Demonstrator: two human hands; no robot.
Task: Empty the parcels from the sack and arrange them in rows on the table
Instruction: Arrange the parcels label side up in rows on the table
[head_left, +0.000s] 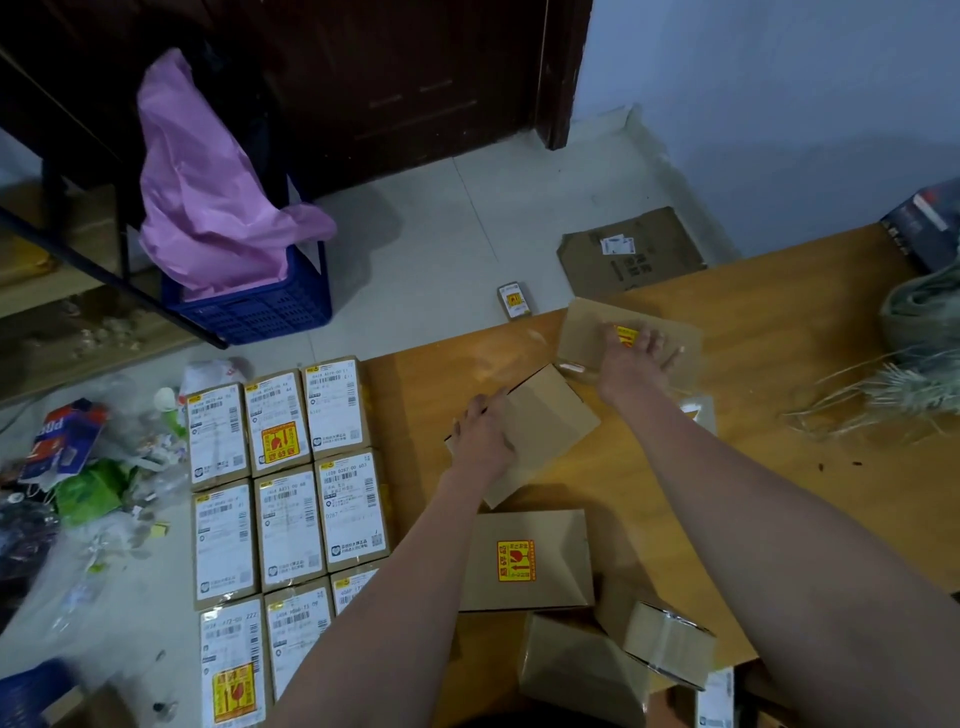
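Several labelled parcels (288, 499) lie in neat rows by the left edge of the wooden table (779, 467). My left hand (483, 434) grips the left edge of a plain brown parcel (550, 421) lying askew mid-table. Farther back, my right hand (631, 364) rests with spread fingers on another brown parcel (587, 325) that bears a yellow sticker. Near me lie a parcel with a yellow fragile sticker (524, 561) and two more loose ones (582, 670) (670, 644). The woven sack (919, 322), with frayed strands, sits at the table's right edge.
On the floor are a small parcel (514, 300), a flattened cardboard sheet (631, 254), a blue crate holding a pink bag (249, 306), and scattered litter (78, 467) at left. A dark box (930, 223) stands at the table's far right corner.
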